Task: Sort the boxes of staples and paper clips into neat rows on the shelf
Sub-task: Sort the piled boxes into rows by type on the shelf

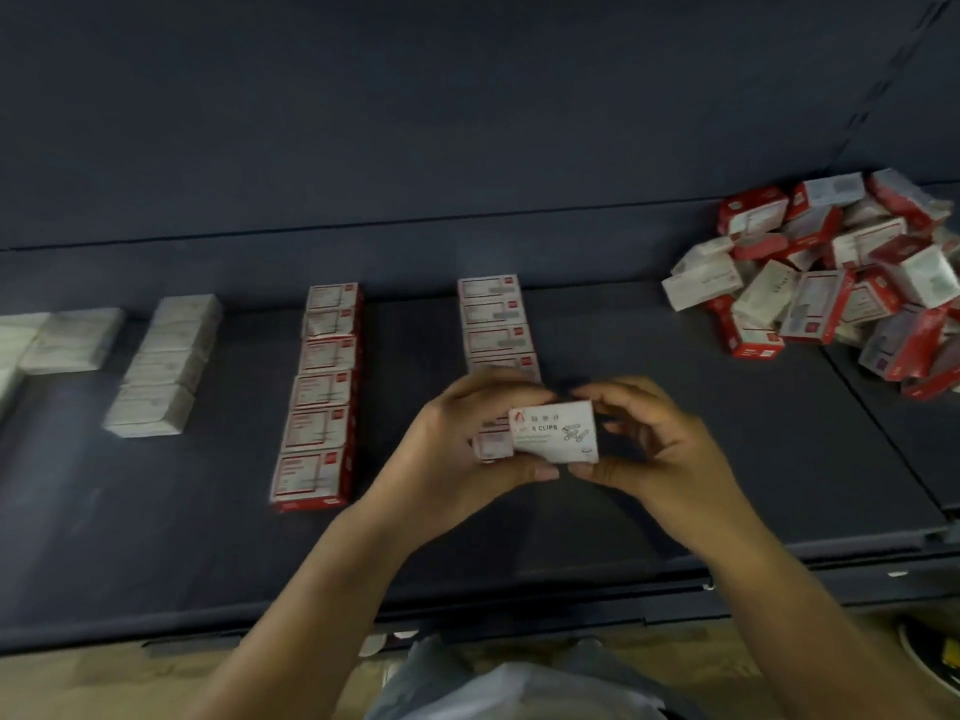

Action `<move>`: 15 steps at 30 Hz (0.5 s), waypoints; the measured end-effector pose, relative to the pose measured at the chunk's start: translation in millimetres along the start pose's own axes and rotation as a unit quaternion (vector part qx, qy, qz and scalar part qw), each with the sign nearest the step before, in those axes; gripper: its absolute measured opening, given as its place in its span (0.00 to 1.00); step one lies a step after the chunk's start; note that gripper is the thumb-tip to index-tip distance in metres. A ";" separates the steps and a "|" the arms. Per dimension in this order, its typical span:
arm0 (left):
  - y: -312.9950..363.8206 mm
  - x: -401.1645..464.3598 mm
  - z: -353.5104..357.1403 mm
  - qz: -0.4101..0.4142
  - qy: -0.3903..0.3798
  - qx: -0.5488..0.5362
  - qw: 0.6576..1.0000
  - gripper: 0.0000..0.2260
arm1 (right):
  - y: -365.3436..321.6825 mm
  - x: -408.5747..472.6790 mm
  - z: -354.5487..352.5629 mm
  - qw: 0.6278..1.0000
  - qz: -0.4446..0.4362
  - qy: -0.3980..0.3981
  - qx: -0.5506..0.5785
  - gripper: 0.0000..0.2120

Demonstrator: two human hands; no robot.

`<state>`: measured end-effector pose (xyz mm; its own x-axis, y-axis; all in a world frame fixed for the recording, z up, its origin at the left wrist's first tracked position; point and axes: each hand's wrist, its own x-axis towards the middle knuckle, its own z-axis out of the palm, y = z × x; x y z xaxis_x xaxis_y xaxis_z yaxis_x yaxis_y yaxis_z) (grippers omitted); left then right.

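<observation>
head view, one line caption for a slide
Both hands, left and right, hold a paper clip box above rows on the shelf.

Premises appear to be a shop: dark metal shelf (649, 407) with slotted upright (883, 90), stocked with rows of boxes (317, 397) and a pile of boxes (841, 283).

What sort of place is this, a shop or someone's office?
Most likely a stationery shop or stockroom. A long dark display shelf with a slotted upright at the back holds many identical small boxes in rows, with an unsorted heap at the right. Both hands hold a box of paper clips.
</observation>
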<state>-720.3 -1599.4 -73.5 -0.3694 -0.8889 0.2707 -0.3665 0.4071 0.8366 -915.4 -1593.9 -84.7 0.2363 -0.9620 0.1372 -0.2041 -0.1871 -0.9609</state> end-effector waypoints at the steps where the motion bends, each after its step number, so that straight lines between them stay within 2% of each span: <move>1: -4.9 -5.9 -12.9 0.025 0.013 0.065 0.998 0.22 | -1.7 4.0 14.3 1.000 -0.010 -0.001 0.003 0.24; 4: -20.1 -26.5 -49.3 0.079 0.036 0.190 0.978 0.23 | -4.9 15.8 56.2 0.999 -0.033 -0.009 0.021 0.24; 8: -37.7 -57.9 -95.2 0.114 0.062 0.268 0.955 0.25 | -15.8 31.1 110.4 0.998 -0.055 -0.033 -0.013 0.25; 11: -51.2 -81.0 -127.4 0.089 0.085 0.276 0.953 0.22 | -22.3 39.9 153.0 0.995 -0.060 -0.048 -0.066 0.26; 15: -70.3 -115.4 -168.0 0.000 0.104 0.305 0.947 0.24 | -26.8 47.9 205.5 0.982 -0.122 -0.027 -0.140 0.25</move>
<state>-508.4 -1560.6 -83.6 -0.2171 -0.8853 0.4112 -0.8150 0.3962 0.4228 -703.4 -1594.0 -101.8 0.3594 -0.8708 0.3354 -0.3867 -0.4661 -0.7958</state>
